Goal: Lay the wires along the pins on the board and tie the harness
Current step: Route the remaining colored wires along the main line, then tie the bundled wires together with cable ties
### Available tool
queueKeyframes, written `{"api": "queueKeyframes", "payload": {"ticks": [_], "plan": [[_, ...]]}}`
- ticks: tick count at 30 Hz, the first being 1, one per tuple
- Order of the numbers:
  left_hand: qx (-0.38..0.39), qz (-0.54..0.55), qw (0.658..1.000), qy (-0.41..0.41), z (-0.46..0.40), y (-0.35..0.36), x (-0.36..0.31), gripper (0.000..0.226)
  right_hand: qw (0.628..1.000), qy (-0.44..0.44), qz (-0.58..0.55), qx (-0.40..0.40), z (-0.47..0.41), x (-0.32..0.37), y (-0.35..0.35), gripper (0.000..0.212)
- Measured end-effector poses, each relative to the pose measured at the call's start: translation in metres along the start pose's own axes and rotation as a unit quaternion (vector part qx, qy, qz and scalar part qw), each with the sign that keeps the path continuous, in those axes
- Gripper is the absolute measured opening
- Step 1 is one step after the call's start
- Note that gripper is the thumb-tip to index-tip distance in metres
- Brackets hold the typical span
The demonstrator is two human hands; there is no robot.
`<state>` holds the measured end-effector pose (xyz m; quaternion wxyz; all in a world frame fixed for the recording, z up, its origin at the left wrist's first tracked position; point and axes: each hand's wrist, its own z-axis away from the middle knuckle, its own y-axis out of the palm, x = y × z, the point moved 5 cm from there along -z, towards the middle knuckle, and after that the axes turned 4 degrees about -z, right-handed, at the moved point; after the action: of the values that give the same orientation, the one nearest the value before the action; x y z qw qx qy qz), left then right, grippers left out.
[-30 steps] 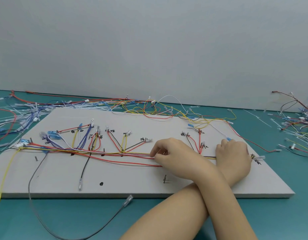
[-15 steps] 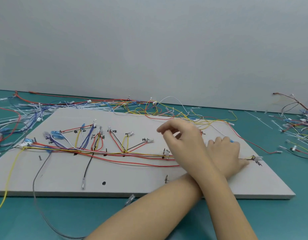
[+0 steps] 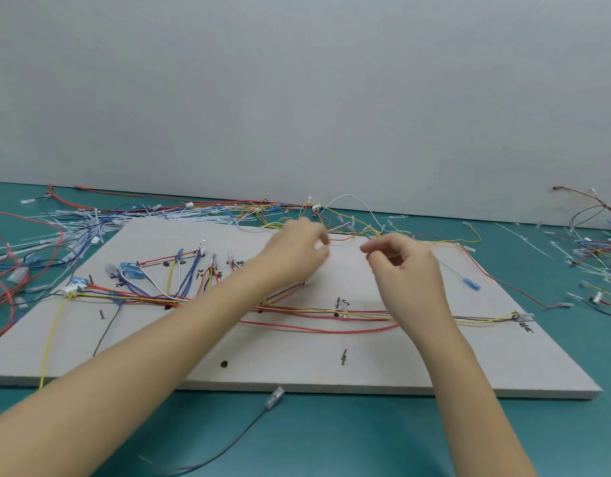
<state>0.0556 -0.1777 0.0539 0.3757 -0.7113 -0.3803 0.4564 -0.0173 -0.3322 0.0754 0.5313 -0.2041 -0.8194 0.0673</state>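
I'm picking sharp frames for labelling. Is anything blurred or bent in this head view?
Head view: the left hand is smeared by motion blur at its fingers; the right hand is slightly soft; the board and its wire bundle are sharp; wide-angle distortion bows the table edge against the wall; lighting is even, without harsh glare.

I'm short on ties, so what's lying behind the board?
Behind the board lies a tangle of coloured wires and white ties; both raised hands cover part of it.
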Motion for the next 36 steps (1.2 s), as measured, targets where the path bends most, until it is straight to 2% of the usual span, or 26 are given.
{"api": "queueKeyframes", "payload": {"ticks": [4,7,9,16,24,30,36], "plan": [[-0.076,-0.041,0.989,-0.116,-0.007,-0.029,0.092,0.028,0.995,0.006,0.06,0.074,0.006,-0.004,0.014,0.023],[-0.072,-0.097,0.97,-0.212,-0.002,-0.038,0.149,0.026,0.991,0.008,0.081,0.108,0.008,-0.006,0.019,0.023],[-0.054,-0.102,0.963,-0.243,0.001,-0.04,0.174,0.027,0.987,0.01,0.096,0.125,0.01,-0.007,0.022,0.023],[0.028,-0.061,0.961,-0.268,-0.007,-0.034,0.204,0.031,0.981,0.013,0.106,0.161,0.013,-0.012,0.03,0.024],[0.1,-0.182,0.936,-0.284,-0.014,-0.04,0.208,0.055,0.974,0.01,0.111,0.196,0.017,-0.014,0.037,0.024],[0.109,-0.179,0.934,-0.288,-0.015,-0.038,0.212,0.058,0.972,0.01,0.122,0.203,0.018,-0.016,0.037,0.022],[0.057,-0.155,0.937,-0.307,-0.015,-0.035,0.215,0.056,0.967,0.009,0.153,0.204,0.017,-0.02,0.036,0.02]]}}
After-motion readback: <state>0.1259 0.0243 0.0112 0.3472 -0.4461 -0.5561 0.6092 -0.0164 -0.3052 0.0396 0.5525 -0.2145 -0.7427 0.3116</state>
